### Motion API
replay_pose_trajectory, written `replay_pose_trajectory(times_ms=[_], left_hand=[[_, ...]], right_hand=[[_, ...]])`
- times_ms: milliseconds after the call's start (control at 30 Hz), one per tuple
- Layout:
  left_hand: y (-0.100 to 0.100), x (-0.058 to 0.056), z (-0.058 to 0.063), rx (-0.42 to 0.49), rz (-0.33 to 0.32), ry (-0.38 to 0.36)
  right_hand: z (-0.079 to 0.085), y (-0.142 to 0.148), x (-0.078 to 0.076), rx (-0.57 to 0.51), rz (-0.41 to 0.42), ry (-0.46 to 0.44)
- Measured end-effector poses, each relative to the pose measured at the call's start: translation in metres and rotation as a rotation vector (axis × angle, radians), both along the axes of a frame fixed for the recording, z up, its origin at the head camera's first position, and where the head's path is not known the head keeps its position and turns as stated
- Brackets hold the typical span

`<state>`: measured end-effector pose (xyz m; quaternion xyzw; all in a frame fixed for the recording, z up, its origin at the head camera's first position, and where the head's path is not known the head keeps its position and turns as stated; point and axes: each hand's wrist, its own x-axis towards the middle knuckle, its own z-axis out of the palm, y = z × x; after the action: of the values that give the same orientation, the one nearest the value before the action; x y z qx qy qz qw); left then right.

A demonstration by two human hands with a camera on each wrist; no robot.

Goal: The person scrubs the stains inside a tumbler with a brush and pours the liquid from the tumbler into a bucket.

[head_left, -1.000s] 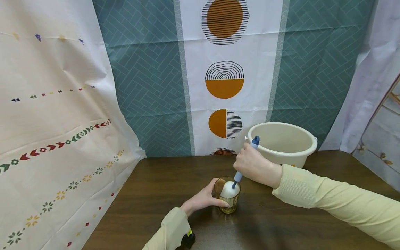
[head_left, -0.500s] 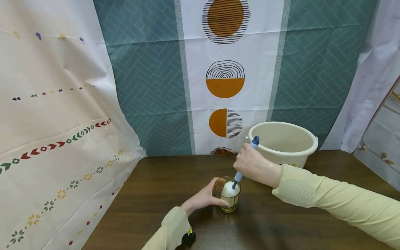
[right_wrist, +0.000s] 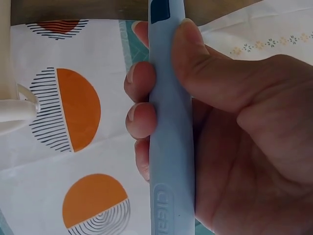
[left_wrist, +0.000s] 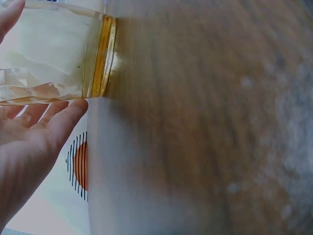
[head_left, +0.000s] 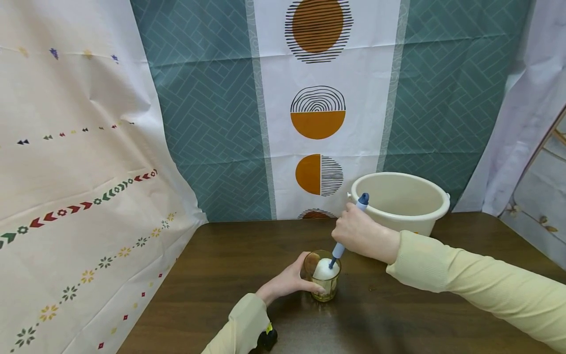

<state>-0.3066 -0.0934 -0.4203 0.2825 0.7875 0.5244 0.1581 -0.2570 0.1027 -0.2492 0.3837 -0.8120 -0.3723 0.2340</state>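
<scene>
An amber drinking glass [head_left: 325,293] stands upright on the brown table, and my left hand [head_left: 289,281] grips it from the left side. In the left wrist view the thumb and fingers lie on opposite sides of the glass [left_wrist: 46,54], its base showing. My right hand [head_left: 363,233] grips the light-blue handle [right_wrist: 171,122] of a sponge cup brush, fingers wrapped round it and thumb along it. The brush leans, its dark-blue end up and to the right. Its white sponge head [head_left: 325,270] sits inside the glass; the lower part shows blurred through the glass wall.
A cream plastic bucket [head_left: 435,212] stands at the back right, behind my right forearm. A small black object [head_left: 267,338] lies by my left sleeve at the front. Patterned cloths [head_left: 212,123] hang behind and beside the wooden table [head_left: 230,255].
My right hand and the brush handle have shifted very slightly to the right. The sponge stays inside the glass, and my left hand keeps its grip in the same place.
</scene>
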Motion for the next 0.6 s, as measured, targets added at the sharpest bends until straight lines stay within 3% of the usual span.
replay_pose_trajectory(times_ms=[233, 467, 600], left_hand=[[-0.0010, 0.0002, -0.0007, 0.000, 0.000, -0.020], [-0.0003, 0.0004, -0.0003, -0.007, 0.000, -0.012], [-0.0006, 0.0005, 0.0005, -0.007, -0.002, -0.008]], right_hand=[[0.0005, 0.0024, -0.0020, 0.000, -0.007, -0.042], [-0.0005, 0.0047, -0.0036, -0.040, 0.052, -0.021], [-0.0002, 0.0055, -0.0038, -0.030, 0.044, -0.021]])
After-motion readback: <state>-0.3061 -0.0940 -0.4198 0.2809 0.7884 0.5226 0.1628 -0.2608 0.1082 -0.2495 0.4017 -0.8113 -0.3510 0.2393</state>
